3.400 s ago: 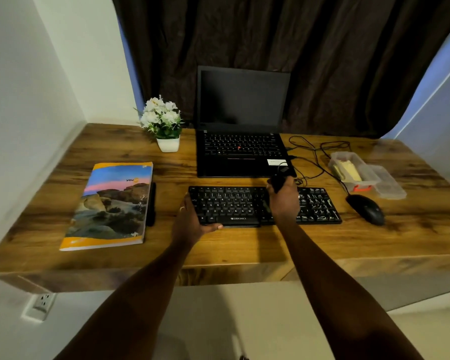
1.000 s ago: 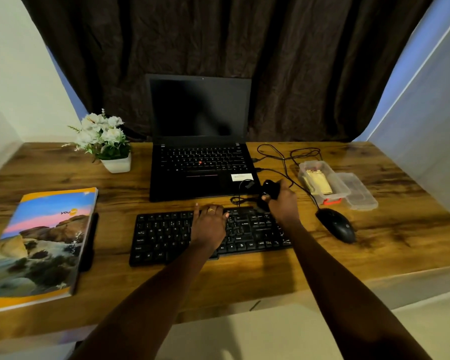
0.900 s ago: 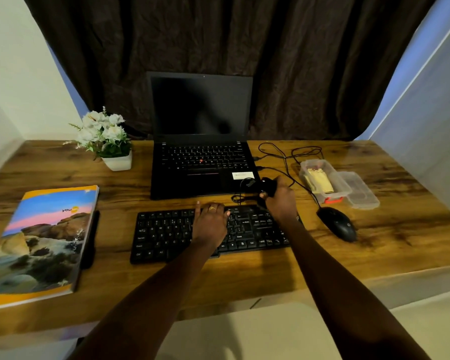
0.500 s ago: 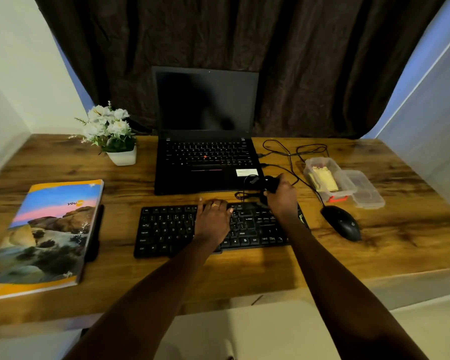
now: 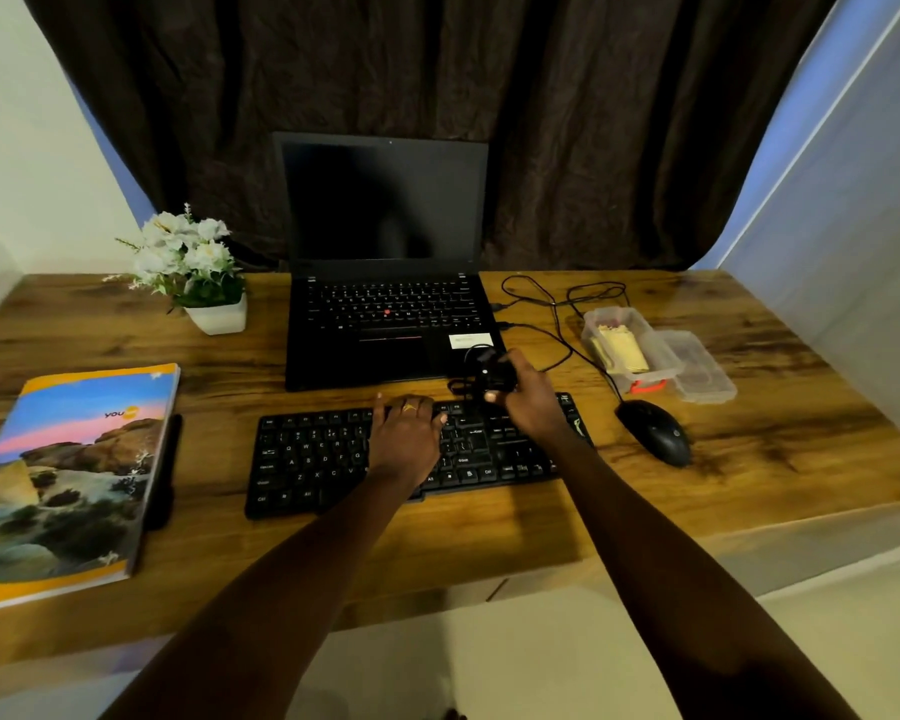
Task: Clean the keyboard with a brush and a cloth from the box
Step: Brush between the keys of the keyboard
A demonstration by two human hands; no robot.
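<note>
A black keyboard [image 5: 313, 459] lies on the wooden desk in front of the laptop. My left hand [image 5: 406, 439] rests flat on the middle of its keys, fingers stretched toward the back row. My right hand [image 5: 533, 402] grips a small black brush [image 5: 492, 374] with a loop of cord, held over the keyboard's back edge beside the laptop's front right corner. A clear plastic box [image 5: 593, 319] stands to the right with a folded yellow cloth [image 5: 622, 350] inside. Its lid [image 5: 705, 374] lies next to it.
An open black laptop [image 5: 385, 314] stands behind the keyboard. A black mouse [image 5: 655, 433] sits right of the keyboard, with cables [image 5: 557, 304] trailing behind it. A potted white flower [image 5: 214, 317] is at the back left, and a large book [image 5: 68, 475] lies at the left.
My left hand has gone from the keyboard's front left edge to the middle of the keys. My right hand with the brush has moved to the keyboard's back edge and stays there.
</note>
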